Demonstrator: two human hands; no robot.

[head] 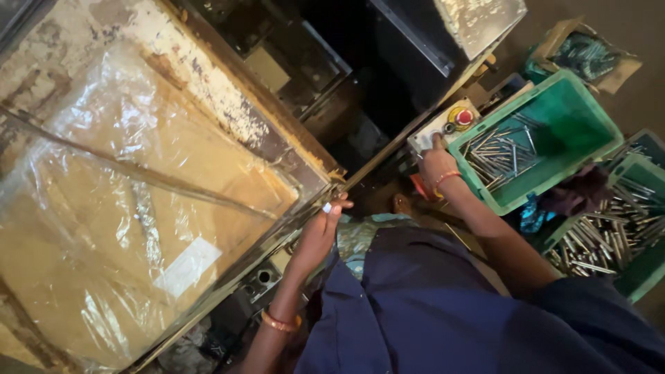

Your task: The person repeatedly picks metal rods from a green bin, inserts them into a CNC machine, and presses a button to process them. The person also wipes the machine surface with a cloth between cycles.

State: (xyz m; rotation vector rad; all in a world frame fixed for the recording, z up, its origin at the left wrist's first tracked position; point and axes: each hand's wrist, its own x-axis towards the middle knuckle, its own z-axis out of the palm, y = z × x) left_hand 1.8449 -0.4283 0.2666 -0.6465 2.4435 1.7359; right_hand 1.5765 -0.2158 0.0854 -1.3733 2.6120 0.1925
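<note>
My left hand (320, 234) reaches to the edge of the machine's guard frame (305, 208). Its fingertips pinch a small silvery metal piece (327, 207). An orange bangle sits on that wrist. My right hand (436, 165) is stretched forward onto a pale control box (428, 136), with a finger pressed on its face. Beside that finger sits a red round button (463, 117) on a yellow base. This hand holds nothing. An orange band circles its wrist.
A green crate (585, 114) with several metal rods stands right of the control box. A second green crate (634, 273) full of rods is nearer me. A plastic-wrapped panel (131, 208) fills the left. The dark machine opening (346, 76) lies ahead.
</note>
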